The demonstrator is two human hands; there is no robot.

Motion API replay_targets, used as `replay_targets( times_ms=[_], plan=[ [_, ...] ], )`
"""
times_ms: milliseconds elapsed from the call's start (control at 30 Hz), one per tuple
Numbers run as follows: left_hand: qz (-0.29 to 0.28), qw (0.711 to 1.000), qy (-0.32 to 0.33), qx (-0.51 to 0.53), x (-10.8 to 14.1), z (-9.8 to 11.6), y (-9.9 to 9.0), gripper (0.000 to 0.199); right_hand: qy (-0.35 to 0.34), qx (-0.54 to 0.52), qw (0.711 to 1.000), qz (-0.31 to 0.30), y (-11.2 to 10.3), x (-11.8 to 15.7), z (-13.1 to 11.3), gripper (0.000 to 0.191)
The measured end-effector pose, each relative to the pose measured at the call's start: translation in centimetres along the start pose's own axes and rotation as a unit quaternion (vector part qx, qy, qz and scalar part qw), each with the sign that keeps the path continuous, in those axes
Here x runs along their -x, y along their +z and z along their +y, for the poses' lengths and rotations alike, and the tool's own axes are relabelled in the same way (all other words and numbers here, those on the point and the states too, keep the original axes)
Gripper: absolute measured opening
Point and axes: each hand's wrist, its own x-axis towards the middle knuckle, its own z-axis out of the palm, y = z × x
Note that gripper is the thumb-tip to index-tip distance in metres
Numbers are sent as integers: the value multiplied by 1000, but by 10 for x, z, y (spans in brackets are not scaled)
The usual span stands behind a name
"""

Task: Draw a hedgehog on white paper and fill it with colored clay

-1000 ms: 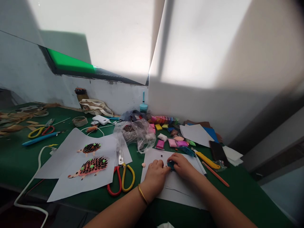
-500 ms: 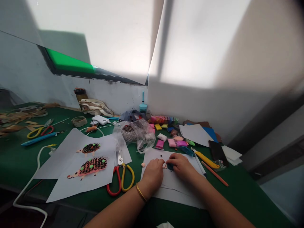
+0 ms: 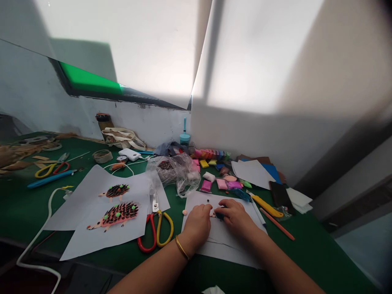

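Observation:
My left hand (image 3: 197, 223) and my right hand (image 3: 235, 217) meet over a white sheet of paper (image 3: 225, 245) on the green table (image 3: 18, 208). My right fingers pinch a small blue piece of clay (image 3: 219, 214). My left fingertips touch a tiny pink piece (image 3: 212, 213) right beside it. A gold bangle (image 3: 181, 248) sits on my left wrist. A small pink clay dot (image 3: 184, 212) lies on the table just left of the sheet.
Red-and-yellow scissors (image 3: 155, 228) lie left of my hands. Two clay hedgehogs (image 3: 118, 214) rest on white sheets further left. Clay packets (image 3: 214, 179), a crumpled plastic bag (image 3: 174, 171), a yellow cutter (image 3: 266, 206) and an orange pencil (image 3: 277, 229) lie behind and to the right.
Both hands have shifted slightly forward on the sheet. The blue clay is more hidden under my right fingers, and the small pink piece now shows between the hands.

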Motion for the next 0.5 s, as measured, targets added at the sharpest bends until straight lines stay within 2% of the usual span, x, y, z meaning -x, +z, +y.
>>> replay_targets(
  times_ms=[500],
  plan=[
    [-1, 1000, -5, 7, 0, 2, -3, 35, -5, 34, 999, 19, 0, 16, -8, 43]
  ],
)
